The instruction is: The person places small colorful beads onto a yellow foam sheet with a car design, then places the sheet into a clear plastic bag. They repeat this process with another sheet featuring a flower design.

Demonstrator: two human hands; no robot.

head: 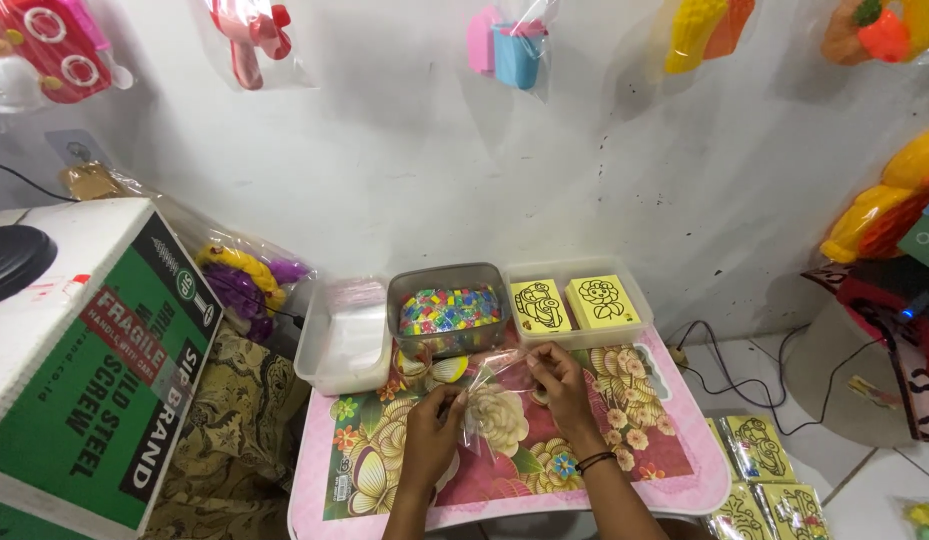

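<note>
— Two hands on it? Where is it?

— Yes. I see the clear plastic bag (492,400) just above the flowered bench (644,440), left hand (431,428) and right hand (559,385) each with fingers pinched shut on an edge.

— How will it handle?

— Light, limp, slippery, I judge; best held at the edges. Its long axis looks roughly upright, though I cannot tell which way the mouth faces.
</note>
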